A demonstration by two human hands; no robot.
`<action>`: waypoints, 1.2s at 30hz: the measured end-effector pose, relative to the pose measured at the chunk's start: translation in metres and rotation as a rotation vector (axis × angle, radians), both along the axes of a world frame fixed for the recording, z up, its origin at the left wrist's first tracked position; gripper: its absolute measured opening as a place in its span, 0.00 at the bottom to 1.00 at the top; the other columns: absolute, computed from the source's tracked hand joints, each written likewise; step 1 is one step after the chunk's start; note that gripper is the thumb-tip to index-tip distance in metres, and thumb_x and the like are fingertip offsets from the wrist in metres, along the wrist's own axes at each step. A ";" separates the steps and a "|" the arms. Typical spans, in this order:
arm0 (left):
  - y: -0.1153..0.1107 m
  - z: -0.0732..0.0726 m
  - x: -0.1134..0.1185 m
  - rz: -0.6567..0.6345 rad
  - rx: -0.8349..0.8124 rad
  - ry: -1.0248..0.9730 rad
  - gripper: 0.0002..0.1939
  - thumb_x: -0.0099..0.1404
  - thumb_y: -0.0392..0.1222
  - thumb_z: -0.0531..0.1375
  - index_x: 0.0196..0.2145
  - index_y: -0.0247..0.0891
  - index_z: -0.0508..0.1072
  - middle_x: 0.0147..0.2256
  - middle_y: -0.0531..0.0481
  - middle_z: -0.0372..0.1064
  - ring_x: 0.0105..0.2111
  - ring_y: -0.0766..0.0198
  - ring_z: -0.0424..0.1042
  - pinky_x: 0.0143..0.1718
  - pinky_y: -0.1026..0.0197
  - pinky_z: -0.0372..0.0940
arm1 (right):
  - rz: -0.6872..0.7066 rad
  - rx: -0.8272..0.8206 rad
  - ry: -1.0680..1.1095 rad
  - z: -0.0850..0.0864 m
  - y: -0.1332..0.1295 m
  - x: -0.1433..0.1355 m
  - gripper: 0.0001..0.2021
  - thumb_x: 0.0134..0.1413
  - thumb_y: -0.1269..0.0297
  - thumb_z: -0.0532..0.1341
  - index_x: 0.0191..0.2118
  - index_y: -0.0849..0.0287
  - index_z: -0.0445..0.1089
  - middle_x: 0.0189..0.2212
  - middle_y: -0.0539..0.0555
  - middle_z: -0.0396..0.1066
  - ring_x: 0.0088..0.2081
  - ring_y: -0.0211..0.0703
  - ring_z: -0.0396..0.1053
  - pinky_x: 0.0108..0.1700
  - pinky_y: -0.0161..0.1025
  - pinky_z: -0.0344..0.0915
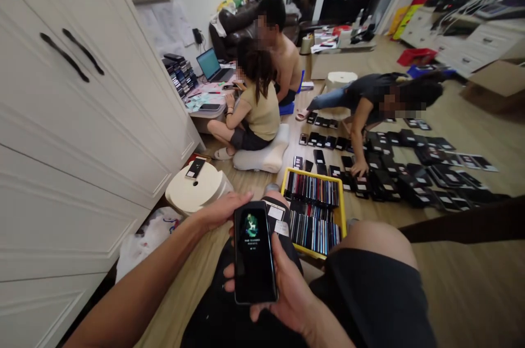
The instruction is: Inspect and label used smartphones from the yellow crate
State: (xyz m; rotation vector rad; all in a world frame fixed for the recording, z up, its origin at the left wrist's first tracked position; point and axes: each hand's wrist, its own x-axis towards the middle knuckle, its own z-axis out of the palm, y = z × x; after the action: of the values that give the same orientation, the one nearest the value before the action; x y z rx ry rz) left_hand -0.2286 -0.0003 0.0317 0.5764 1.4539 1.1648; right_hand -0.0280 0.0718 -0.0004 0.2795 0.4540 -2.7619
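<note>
A black smartphone (255, 260) is upright in front of me, its lit screen showing a green deer picture and small text. My right hand (289, 288) wraps around its lower half, thumb along the right edge and fingertips showing at the left edge. At the upper left corner, my left hand (225, 210) grips the phone, thumb over the top and other fingers hidden behind it. Just behind the phone, a phone with white labels (275, 212) rests on my leg. A yellow crate (343, 211) packed with rows of upright phones stands between my knees.
Many phones (383, 181) lie in rows on the floor, where a crouching person (348, 96) reaches down. Two people (260, 112) sit by a low table with a laptop (211, 66). A white round roll (184, 189) bearing a phone (196, 168) stands by the cabinet (77, 134).
</note>
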 end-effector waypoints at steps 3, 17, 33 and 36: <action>-0.004 -0.013 0.017 0.086 0.043 -0.082 0.32 0.64 0.69 0.58 0.30 0.31 0.78 0.24 0.45 0.73 0.22 0.63 0.68 0.23 0.64 0.61 | -0.027 -0.121 -0.014 -0.010 -0.012 0.010 0.45 0.64 0.31 0.36 0.62 0.64 0.67 0.48 0.68 0.76 0.48 0.55 0.77 0.28 0.37 0.76; 0.018 -0.011 0.059 0.328 0.317 -0.554 0.29 0.68 0.64 0.54 0.42 0.33 0.75 0.33 0.38 0.78 0.32 0.50 0.78 0.38 0.50 0.72 | -0.112 -0.049 -0.093 -0.006 -0.009 0.015 0.43 0.67 0.35 0.38 0.57 0.70 0.72 0.47 0.71 0.77 0.47 0.60 0.78 0.24 0.36 0.75; 0.032 -0.008 0.073 0.353 0.259 -0.552 0.28 0.67 0.65 0.55 0.41 0.34 0.77 0.34 0.39 0.78 0.31 0.51 0.78 0.35 0.53 0.71 | -0.311 0.194 -0.097 -0.009 -0.009 0.032 0.29 0.63 0.46 0.60 0.58 0.67 0.69 0.52 0.72 0.74 0.48 0.59 0.77 0.24 0.33 0.74; 0.034 -0.006 0.071 0.402 0.279 -0.372 0.28 0.67 0.62 0.58 0.50 0.36 0.75 0.47 0.38 0.77 0.42 0.50 0.77 0.43 0.53 0.72 | -0.447 0.327 -0.064 -0.002 0.004 0.043 0.28 0.60 0.48 0.64 0.57 0.66 0.69 0.47 0.71 0.76 0.43 0.58 0.79 0.20 0.29 0.70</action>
State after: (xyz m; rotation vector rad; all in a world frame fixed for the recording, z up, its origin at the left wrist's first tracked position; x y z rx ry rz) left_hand -0.1578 0.0336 0.0253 0.2341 1.1188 1.7087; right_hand 0.0146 0.0758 -0.0022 0.6116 0.9274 -3.0814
